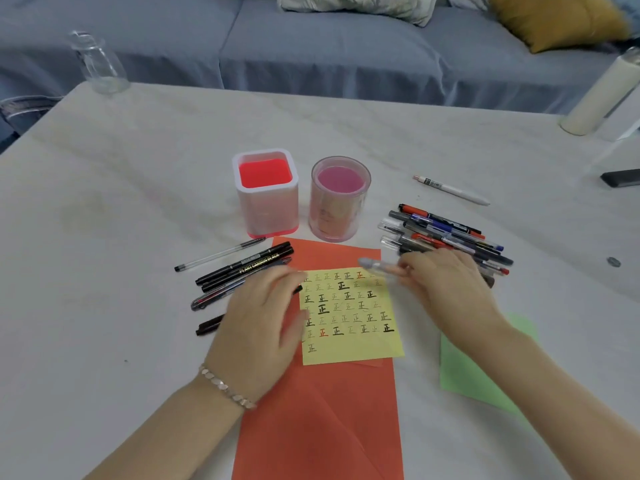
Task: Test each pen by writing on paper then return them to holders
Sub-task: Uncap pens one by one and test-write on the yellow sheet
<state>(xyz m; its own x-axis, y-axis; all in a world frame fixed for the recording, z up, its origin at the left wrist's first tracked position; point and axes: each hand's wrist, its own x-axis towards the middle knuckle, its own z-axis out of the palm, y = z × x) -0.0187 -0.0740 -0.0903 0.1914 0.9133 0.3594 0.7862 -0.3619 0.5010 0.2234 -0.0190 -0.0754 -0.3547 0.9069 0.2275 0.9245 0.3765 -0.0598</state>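
Note:
A yellow note point(351, 315) covered in small written characters lies on an orange sheet point(322, 410). My right hand point(446, 282) holds a clear pen point(375, 265) that points left over the note's top right corner, blurred. My left hand point(259, 317) hovers at the note's left edge, over a row of black pens point(242, 265); its fingers are blurred and hold nothing I can see. A pile of several pens point(446, 233) lies just behind my right hand. Two holders stand behind the paper with no pens in them: a square white and red one point(266, 194) and a round pink one point(339, 199).
A white pen point(450, 189) lies alone at the right rear. A green sheet point(478, 368) sits under my right forearm. A glass jar point(98, 62) stands at the far left corner, a white bottle point(602, 95) and a dark flat object point(621, 177) at the right. A sofa lies beyond.

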